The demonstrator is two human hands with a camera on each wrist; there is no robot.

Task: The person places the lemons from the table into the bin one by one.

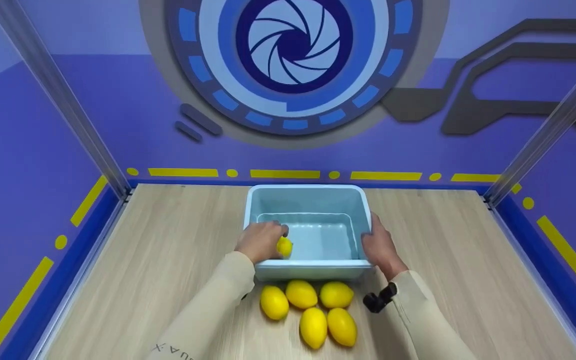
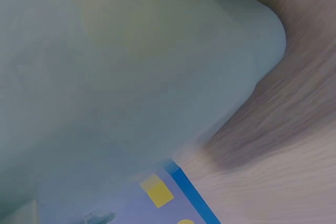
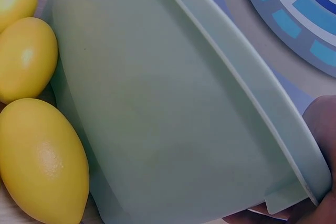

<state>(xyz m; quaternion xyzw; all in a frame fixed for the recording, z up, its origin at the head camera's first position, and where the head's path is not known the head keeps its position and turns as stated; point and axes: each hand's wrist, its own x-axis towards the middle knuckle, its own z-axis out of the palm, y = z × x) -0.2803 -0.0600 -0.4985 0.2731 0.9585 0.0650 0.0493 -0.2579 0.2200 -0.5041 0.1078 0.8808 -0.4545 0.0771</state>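
Reaching over the near left corner of a rectangular, pale blue plastic tub (image 1: 313, 271), a person's left hand (image 1: 262, 242) is down inside with its fingers curled round a yellow lemon (image 1: 285, 247), which is partly hidden behind the hand. The right hand (image 1: 380, 246) grips the tub's right side, fingers clamped on the thick, turned-out rim. The tub is deep, with rounded corners, walls that narrow toward the bottom, and a glossy inner floor framed by a raised line. Seen from the right wrist, its outer wall is smooth and satiny, with a small rib under the lip beside the fingers. The left wrist view is mostly filled by the same wall, blurred, and does not show the left fingers. Just in front of the tub, five more lemons (image 1: 313, 327) lie close together, three in a back row and two nearer the person. They are plump ovals, shiny and faintly dimpled, some tapering to a blunt point. Everything sits on a desk (image 1: 178, 240) of light wood grain with fine, streaky lines. Cream sleeves (image 1: 208, 300) cover both forearms, and a black device (image 1: 380, 298) shows at the right wrist. Behind stands a flat violet-blue wall (image 1: 103, 100) printed with a round, shutter-like emblem (image 1: 294, 45) and yellow dashes (image 1: 285, 174), with smooth metal posts (image 1: 63, 95) at the corners.
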